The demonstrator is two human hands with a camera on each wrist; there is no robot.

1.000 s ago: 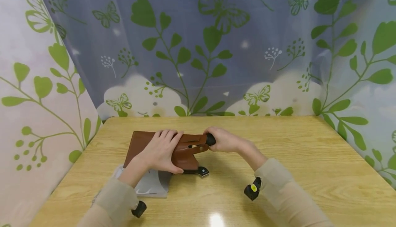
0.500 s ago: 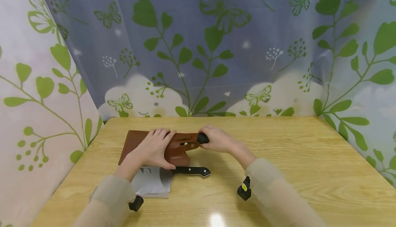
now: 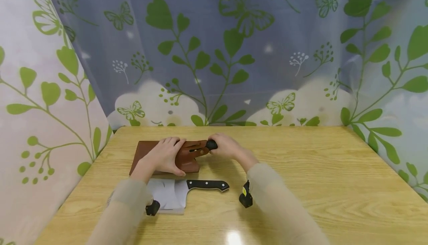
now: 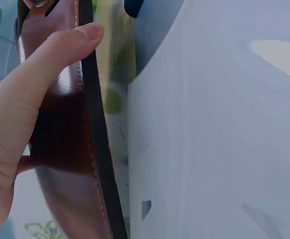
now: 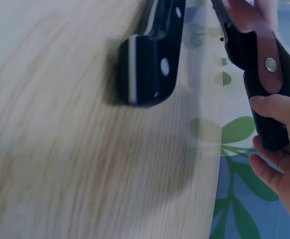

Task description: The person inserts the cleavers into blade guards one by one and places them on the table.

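Observation:
Near the back left of the table, a brown leather sheath (image 3: 187, 160) holds a knife by its blade, which is hidden inside. Its black handle (image 3: 211, 144) sticks out on the right, under a strap with a metal snap (image 5: 270, 64). My left hand (image 3: 164, 156) grips the sheath from above, fingers over the far edge and thumb (image 4: 67, 45) along the near edge. The handle's end is held by my right hand (image 3: 227, 148), thumb on one side and fingers curled on the other. In front of the sheath lies a cleaver (image 3: 207, 185), its blade mostly under a white wrapper (image 3: 160, 195).
Both hands are above a light wood-grain table (image 3: 301, 170). Patterned curtains (image 3: 214, 70) with leaves and butterflies stand behind it and at the sides. Black wrist cameras (image 3: 246, 196) hang below both sleeves.
Both hands have shifted the sheathed knife left and away from the front. The cleaver's handle, partly covered before, now shows whole, with a gap between it and the sheath.

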